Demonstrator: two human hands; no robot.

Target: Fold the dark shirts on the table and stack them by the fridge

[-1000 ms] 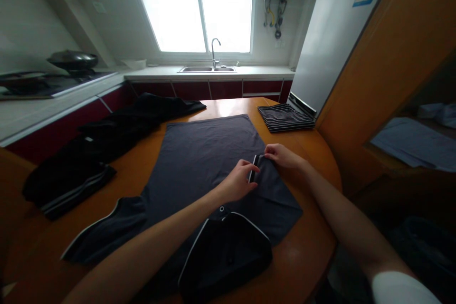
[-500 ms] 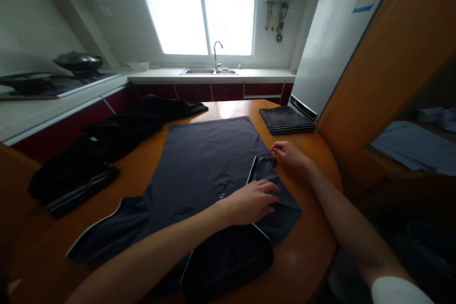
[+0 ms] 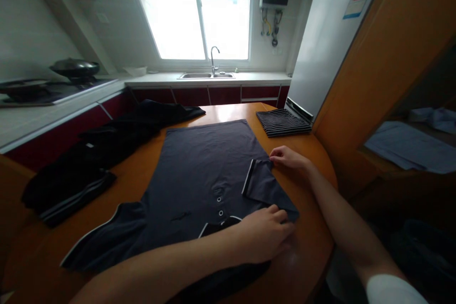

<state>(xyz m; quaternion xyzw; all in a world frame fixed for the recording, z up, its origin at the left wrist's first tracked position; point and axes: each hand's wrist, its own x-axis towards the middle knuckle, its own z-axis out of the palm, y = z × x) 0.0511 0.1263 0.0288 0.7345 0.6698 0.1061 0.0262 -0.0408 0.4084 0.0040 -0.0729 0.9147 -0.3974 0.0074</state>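
Note:
A dark grey polo shirt [image 3: 199, 161] with white-edged trim lies spread on the wooden table, its collar end toward me. Its right-side sleeve [image 3: 263, 180] is folded inward over the body, while the other sleeve [image 3: 107, 232] sticks out at left. At the sleeve's far edge, my right hand [image 3: 288, 157] pinches the cloth between thumb and fingers. My left hand [image 3: 267, 233] rests by the shoulder, fingers spread and slightly bent across the cloth's edge. My left forearm hides part of the dark collar [image 3: 213, 229].
Black clothing [image 3: 107, 142] is heaped along the table's left side. A folded striped cloth [image 3: 283, 122] sits at the far right, near the fridge [image 3: 320, 47]. Beyond the table [image 3: 228, 112] are a counter with a sink [image 3: 199, 75] and, at left, a stove with a pan [image 3: 74, 67].
My left hand has slid from the folded sleeve toward me and right, to the shoulder, exposing the sleeve's cuff. My right hand stays at the sleeve's far edge. The view has shifted slightly.

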